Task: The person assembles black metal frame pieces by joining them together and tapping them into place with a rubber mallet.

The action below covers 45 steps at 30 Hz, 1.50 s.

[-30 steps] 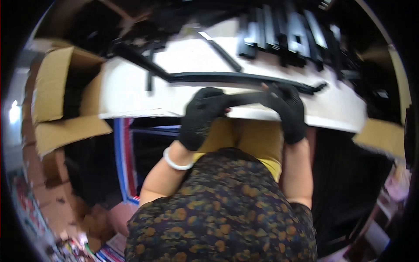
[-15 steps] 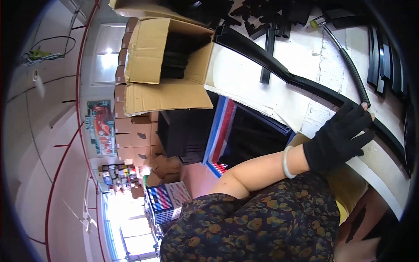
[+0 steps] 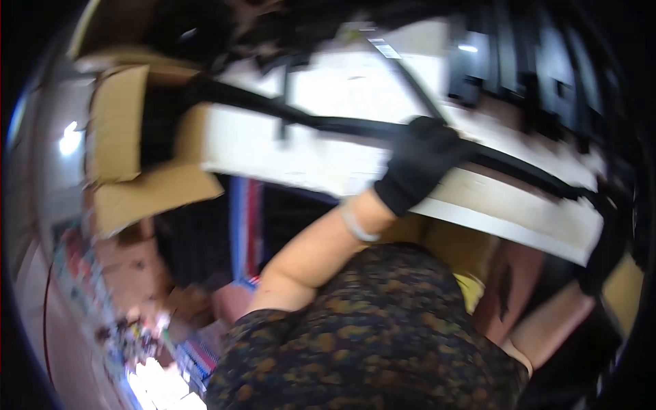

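Observation:
A long black strip (image 3: 355,127), slightly bent, lies across the white worktop (image 3: 328,160). My left hand (image 3: 425,160), in a black glove, is closed over its middle with the fingers curled. A hammer-like tool with a shiny shaft (image 3: 384,48) and dark grip lies slantwise beyond the strip. Its grip end meets the knuckles of my left hand, and blur hides whether any finger touches it. At the far right, my black-gloved right hand (image 3: 603,239) is by the strip's right end. Darkness and blur hide its fingers.
An open cardboard box (image 3: 119,130) with dark contents stands at the left end of the worktop. Several dark strips (image 3: 506,61) lie at the back right. Black pieces clutter the far side. A blue-and-red-edged container (image 3: 246,225) is below the worktop's front edge.
The view has swung right, so the worktop appears farther left. My left hand's spread fingers have curled in. My right forearm and hand now show at the right.

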Each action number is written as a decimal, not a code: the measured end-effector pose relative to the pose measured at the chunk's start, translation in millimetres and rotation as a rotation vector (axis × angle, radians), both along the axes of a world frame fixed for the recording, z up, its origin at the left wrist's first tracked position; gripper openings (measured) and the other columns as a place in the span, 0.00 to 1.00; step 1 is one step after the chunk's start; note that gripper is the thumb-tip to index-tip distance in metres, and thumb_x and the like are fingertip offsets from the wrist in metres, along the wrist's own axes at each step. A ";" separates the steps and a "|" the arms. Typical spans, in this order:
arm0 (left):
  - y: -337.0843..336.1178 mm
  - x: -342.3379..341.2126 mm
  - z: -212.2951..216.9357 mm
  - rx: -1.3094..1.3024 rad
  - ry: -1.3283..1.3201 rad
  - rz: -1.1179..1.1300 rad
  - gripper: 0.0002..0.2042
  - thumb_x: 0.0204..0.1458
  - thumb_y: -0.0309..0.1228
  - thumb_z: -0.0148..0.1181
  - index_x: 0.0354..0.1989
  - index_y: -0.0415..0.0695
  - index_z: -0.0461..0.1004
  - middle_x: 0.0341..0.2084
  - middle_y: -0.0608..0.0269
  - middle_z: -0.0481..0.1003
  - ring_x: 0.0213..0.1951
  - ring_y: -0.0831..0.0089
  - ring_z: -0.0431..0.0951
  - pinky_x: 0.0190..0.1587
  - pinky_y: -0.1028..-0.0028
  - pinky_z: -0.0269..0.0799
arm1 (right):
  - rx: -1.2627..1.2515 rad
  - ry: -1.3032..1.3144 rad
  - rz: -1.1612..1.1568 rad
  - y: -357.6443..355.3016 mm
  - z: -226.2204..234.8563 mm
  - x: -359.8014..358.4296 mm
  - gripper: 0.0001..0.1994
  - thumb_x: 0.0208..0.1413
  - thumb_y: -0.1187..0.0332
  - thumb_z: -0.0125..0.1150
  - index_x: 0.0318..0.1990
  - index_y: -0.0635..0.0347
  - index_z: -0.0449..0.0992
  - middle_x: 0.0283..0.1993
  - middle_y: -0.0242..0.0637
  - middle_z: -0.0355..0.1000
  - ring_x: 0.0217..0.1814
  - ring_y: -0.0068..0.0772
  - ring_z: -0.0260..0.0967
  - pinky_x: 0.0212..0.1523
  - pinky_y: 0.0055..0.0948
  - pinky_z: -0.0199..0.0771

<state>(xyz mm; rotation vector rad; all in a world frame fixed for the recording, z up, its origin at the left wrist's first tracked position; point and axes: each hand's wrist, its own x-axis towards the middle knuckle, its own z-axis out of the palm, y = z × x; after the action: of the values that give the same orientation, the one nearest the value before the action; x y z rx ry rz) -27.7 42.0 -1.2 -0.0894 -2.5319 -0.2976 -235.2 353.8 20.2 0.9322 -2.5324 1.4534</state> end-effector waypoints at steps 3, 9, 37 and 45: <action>-19.2 2.9 -4.2 0.035 0.040 -0.100 0.14 0.43 0.25 0.68 0.42 0.44 0.81 0.29 0.60 0.74 0.34 0.60 0.75 0.38 0.63 0.71 | -0.250 -0.220 0.094 -20.0 0.9 7.7 0.14 0.61 0.75 0.53 0.54 0.64 0.74 0.51 0.38 0.75 0.54 0.32 0.70 0.59 0.27 0.68; -9.7 1.8 2.2 -0.013 0.014 -0.071 0.16 0.49 0.28 0.65 0.48 0.45 0.79 0.40 0.58 0.79 0.42 0.60 0.78 0.47 0.64 0.71 | -0.339 -0.332 0.207 -43.7 39.4 27.7 0.14 0.62 0.74 0.58 0.54 0.63 0.69 0.46 0.37 0.78 0.46 0.25 0.74 0.50 0.26 0.72; 6.0 -9.6 -23.9 -0.038 0.089 -0.012 0.15 0.49 0.29 0.53 0.45 0.50 0.78 0.35 0.65 0.75 0.35 0.66 0.74 0.40 0.63 0.67 | -0.728 -0.474 -0.022 -56.5 -0.7 -7.7 0.05 0.57 0.72 0.64 0.35 0.57 0.72 0.21 0.27 0.65 0.18 0.20 0.62 0.21 0.22 0.64; 4.5 -0.2 -21.3 -0.047 0.092 0.068 0.14 0.48 0.30 0.56 0.44 0.53 0.78 0.31 0.69 0.73 0.34 0.69 0.72 0.40 0.66 0.66 | -0.689 -0.247 -0.047 -83.3 0.5 12.8 0.13 0.61 0.70 0.60 0.25 0.55 0.64 0.16 0.27 0.59 0.15 0.19 0.57 0.18 0.21 0.57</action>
<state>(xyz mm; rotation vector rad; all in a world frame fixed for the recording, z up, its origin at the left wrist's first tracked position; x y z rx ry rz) -27.9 46.5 -22.5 -0.0349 -2.4455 -0.2021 -222.4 270.5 20.7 0.5932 -1.8975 2.3036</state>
